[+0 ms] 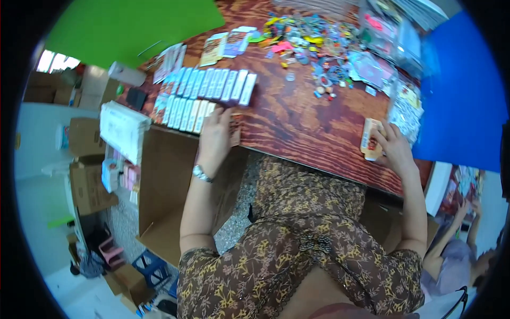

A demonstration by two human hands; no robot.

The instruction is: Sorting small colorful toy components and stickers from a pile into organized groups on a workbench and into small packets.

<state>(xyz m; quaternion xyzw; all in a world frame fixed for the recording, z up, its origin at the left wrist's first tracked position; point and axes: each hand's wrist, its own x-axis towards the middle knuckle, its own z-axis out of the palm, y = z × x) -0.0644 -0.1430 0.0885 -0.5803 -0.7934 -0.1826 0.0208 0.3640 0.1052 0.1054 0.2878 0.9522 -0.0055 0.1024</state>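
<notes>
My left hand (pixel 213 141), with a watch on its wrist, is at the right end of the front row of small cartons (pixel 187 114). Its bent fingers close on a small orange-brown carton (pixel 236 130) near the table's front edge, partly hidden by the hand. Behind it stands a second row of slim white and purple cartons (pixel 215 84), upright and packed side by side. Far to the right, my right hand (pixel 396 149) grips a flat white and orange carton (pixel 370 139) by its right side, low over the wood-grain table (pixel 303 125).
Small colourful trinkets (pixel 313 42) are heaped at the back. Clear plastic bags (pixel 406 109) lie along the right, beside a blue panel (pixel 462 90). A green panel (pixel 133 26) rises at back left. An open cardboard box (pixel 164 181) stands below the table's left front. Another person (pixel 451 260) works at right.
</notes>
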